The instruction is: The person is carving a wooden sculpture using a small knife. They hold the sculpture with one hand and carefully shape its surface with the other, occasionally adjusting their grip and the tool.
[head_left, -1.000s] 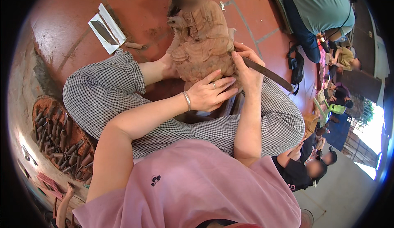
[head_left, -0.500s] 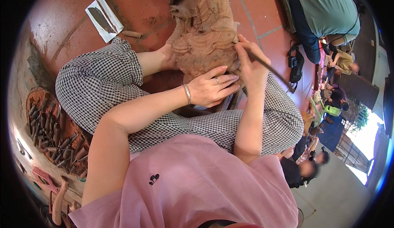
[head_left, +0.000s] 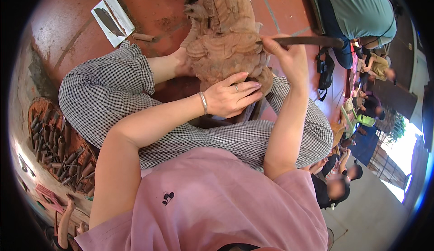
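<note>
A carved reddish-brown wooden figure (head_left: 221, 54) stands between my bent legs, with folds and rounded, petal-like shapes cut into it. Its top is blurred. My left hand (head_left: 233, 96) lies against its lower front, fingers stretched out over the wood. On the figure's right side, my right hand (head_left: 289, 59) is closed around a long, slim dark carving tool (head_left: 316, 41). The tool's tip is at the figure's edge, and its broad end sticks out to the right. Whether the tip touches the wood I cannot tell.
A white tray (head_left: 113, 18) with a dark blade-shaped piece lies on the red tiled floor (head_left: 153, 2). Many carving tools (head_left: 61, 147) crowd a spot by my left knee. A black bag (head_left: 326, 72) and a seated person in green (head_left: 361, 11) are on the right.
My right hand has turned and moved slightly right and up. The tool has swung from slanting down to the right to nearly level. My left hand has stayed almost in place.
</note>
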Action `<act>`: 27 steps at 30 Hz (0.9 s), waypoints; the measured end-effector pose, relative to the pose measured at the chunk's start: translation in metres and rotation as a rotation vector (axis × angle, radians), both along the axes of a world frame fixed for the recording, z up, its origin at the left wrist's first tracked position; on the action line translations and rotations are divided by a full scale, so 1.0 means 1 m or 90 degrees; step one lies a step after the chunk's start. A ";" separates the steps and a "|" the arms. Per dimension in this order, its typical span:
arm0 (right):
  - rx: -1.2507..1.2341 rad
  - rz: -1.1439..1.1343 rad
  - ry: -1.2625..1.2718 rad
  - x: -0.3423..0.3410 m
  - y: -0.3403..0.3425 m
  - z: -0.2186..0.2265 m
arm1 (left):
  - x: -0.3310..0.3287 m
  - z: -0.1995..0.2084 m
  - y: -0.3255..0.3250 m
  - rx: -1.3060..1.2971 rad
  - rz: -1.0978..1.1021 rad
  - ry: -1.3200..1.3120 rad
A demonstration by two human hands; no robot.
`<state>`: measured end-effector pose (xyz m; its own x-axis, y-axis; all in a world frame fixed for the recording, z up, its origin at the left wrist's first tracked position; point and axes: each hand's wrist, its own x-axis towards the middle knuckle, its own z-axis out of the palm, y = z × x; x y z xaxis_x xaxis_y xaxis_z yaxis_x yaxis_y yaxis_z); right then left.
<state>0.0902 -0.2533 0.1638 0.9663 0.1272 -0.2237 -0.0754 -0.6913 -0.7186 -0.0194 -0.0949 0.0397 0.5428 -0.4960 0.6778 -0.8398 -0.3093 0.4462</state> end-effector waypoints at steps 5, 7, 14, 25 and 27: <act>0.135 -0.016 0.058 0.011 -0.003 0.002 | 0.000 -0.001 -0.002 -0.007 -0.002 -0.007; -0.074 0.145 0.023 0.011 -0.004 0.010 | -0.001 0.000 0.000 -0.004 -0.002 -0.004; 0.088 0.039 0.172 0.038 -0.006 0.010 | -0.001 0.000 -0.001 -0.013 -0.008 -0.014; 0.041 0.125 0.218 0.052 -0.008 0.015 | 0.001 -0.001 0.000 -0.032 -0.003 -0.015; -0.043 0.217 0.196 0.048 -0.010 0.018 | 0.000 0.001 0.001 -0.038 -0.016 -0.005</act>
<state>0.1383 -0.2630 0.1816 0.7587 0.4018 -0.5128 -0.0386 -0.7580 -0.6511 -0.0197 -0.0936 0.0405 0.5260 -0.4677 0.7104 -0.8500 -0.2618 0.4571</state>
